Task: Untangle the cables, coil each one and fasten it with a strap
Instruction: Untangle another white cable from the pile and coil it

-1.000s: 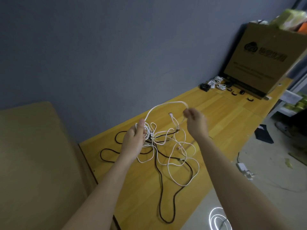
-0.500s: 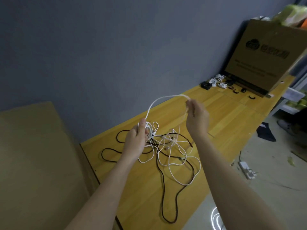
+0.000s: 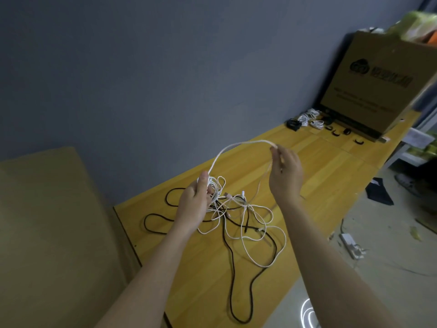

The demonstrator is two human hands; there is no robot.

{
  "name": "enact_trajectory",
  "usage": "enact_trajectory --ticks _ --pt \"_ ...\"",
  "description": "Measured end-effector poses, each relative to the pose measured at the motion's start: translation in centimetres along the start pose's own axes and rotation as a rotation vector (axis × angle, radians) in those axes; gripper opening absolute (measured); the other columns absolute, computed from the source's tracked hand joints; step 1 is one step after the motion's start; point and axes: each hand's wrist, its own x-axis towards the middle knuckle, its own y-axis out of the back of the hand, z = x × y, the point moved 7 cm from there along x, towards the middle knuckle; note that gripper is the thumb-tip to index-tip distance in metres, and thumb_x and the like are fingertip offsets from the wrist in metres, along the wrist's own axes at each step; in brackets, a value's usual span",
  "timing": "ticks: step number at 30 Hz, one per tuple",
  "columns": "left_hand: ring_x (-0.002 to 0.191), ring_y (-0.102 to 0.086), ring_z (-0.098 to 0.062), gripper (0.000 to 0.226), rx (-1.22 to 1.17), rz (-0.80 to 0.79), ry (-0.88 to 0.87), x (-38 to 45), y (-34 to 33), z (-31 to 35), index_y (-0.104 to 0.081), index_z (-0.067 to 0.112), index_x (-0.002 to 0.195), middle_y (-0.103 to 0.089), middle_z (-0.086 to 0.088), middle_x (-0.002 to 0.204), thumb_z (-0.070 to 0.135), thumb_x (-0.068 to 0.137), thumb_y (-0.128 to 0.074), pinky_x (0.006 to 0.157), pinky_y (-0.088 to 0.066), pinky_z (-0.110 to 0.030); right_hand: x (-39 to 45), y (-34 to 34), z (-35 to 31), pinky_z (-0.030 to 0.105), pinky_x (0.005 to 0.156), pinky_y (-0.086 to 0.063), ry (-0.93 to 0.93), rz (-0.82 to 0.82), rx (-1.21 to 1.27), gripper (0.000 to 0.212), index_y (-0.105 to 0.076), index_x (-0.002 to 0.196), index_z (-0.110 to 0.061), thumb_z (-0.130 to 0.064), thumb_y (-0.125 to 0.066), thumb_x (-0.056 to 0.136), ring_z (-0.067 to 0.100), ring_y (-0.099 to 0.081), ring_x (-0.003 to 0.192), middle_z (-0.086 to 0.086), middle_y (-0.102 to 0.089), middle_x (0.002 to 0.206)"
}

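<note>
A tangle of thin white cables (image 3: 250, 223) and a black cable (image 3: 233, 271) lies on the wooden table (image 3: 331, 176). My left hand (image 3: 195, 204) grips a bunch of white cable loops just above the tangle. From it a white cable (image 3: 236, 146) arches up to my right hand (image 3: 285, 172), which pinches it near the top; the cable then hangs down from those fingers into the tangle. Several black straps (image 3: 335, 133) lie at the table's far end.
Coiled white cables (image 3: 309, 118) and a black bundle (image 3: 293, 124) sit beside a large cardboard box (image 3: 383, 84) at the far end. A tan cushion (image 3: 47, 233) borders the table on the left. A white power strip (image 3: 350, 242) lies on the floor at right.
My right hand has risen a little with the white cable, making the arch taller. My left hand keeps its grip on the bunch of loops.
</note>
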Motion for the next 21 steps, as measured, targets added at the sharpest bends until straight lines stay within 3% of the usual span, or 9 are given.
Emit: enact_trajectory --ticks 2,4,7,9,12,15,17,19,21 --pt "0.042 -0.034 -0.007 0.05 -0.099 -0.016 0.053 -0.1 -0.1 0.0 -0.046 0.014 0.072 -0.035 0.009 0.046 0.055 0.098 -0.033 0.042 -0.039 -0.016 -1.2 -2.0 2.5 0.022 0.071 -0.031 -0.085 -0.202 -0.096 0.03 -0.066 0.102 -0.008 -0.029 -0.045 0.101 0.012 -0.046 0.088 -0.001 -0.051 0.102" --pt "0.036 -0.032 -0.004 0.05 -0.264 -0.036 0.137 -0.2 -0.1 -0.1 -0.05 0.013 0.078 -0.033 0.007 0.048 0.054 0.099 -0.032 0.059 -0.05 -0.016 -2.9 -3.5 4.8 0.027 0.066 -0.03 -0.161 -0.369 -0.124 0.03 -0.062 0.088 -0.008 -0.028 -0.044 0.101 0.02 -0.047 0.078 0.005 -0.054 0.091" --pt "0.036 -0.02 -0.008 0.055 -0.516 -0.01 0.158 0.0 0.5 0.1 -0.053 0.015 0.074 -0.026 0.007 0.044 0.057 0.098 -0.027 0.058 -0.034 -0.023 -7.2 -5.5 6.8 0.033 0.063 -0.037 -0.119 -0.679 -0.289 0.022 -0.061 0.095 -0.008 -0.024 -0.047 0.1 0.031 -0.055 0.076 0.013 -0.058 0.084" --pt "0.038 -0.022 -0.008 0.057 -0.452 0.051 0.066 0.2 1.3 0.5 -0.048 0.017 0.069 -0.025 0.007 0.045 0.057 0.098 -0.02 0.05 -0.036 -0.017 -10.6 -5.7 7.4 0.034 0.063 -0.039 0.027 -0.808 -0.467 0.02 -0.063 0.104 -0.012 -0.025 -0.048 0.099 0.033 -0.057 0.085 0.012 -0.057 0.093" --pt "0.046 -0.034 -0.007 0.049 -0.162 0.087 -0.1 0.2 1.4 0.9 -0.043 0.017 0.075 -0.034 0.008 0.052 0.052 0.101 -0.022 0.048 -0.037 -0.013 -14.0 -4.6 5.0 0.026 0.055 -0.033 0.296 -0.778 -0.417 0.008 -0.068 0.092 -0.012 -0.013 -0.061 0.089 0.032 -0.059 0.076 0.008 -0.058 0.081" --pt "0.053 -0.042 0.001 0.031 0.069 0.021 -0.192 0.2 0.0 0.5 -0.039 0.013 0.095 -0.045 0.004 0.07 0.042 0.101 -0.031 0.054 -0.041 -0.012 -15.9 -3.4 -0.4 0.027 0.057 -0.038 0.71 -0.642 -0.267 0.009 -0.061 0.092 -0.013 -0.016 -0.054 0.088 0.026 -0.052 0.067 0.005 -0.054 0.074" --pt "0.06 -0.048 -0.001 0.027 0.198 -0.064 -0.209 0.0 -1.2 0.1 -0.037 0.015 0.098 -0.05 0.003 0.076 0.041 0.101 -0.032 0.066 -0.046 -0.026 -15.6 -2.6 -3.6 0.032 0.062 -0.035 0.854 -0.518 -0.213 0.009 -0.053 0.099 -0.015 -0.014 -0.049 0.091 0.023 -0.043 0.07 0.006 -0.055 0.075" --pt "0.062 -0.052 -0.004 0.035 0.284 -0.155 -0.176 -0.2 -2.0 -0.4 -0.04 0.018 0.092 -0.055 0.009 0.072 0.051 0.099 -0.03 0.07 -0.045 -0.036 -13.1 -1.4 -5.8 0.032 0.061 -0.035 0.832 -0.361 -0.129 0.012 -0.053 0.1 -0.015 -0.011 -0.042 0.097 0.023 -0.043 0.069 0.009 -0.056 0.073" --pt "0.055 -0.049 -0.007 0.066 0.313 -0.278 -0.118 -0.7 -2.7 -0.6 -0.044 0.011 0.089 -0.054 0.01 0.061 0.073 0.087 -0.019 0.065 -0.041 -0.031 -9.3 -0.4 -6.3 0.031 0.057 -0.04 0.678 -0.29 -0.04 0.008 -0.06 0.098 -0.012 -0.011 -0.052 0.094 0.024 -0.049 0.066 0.011 -0.057 0.073"
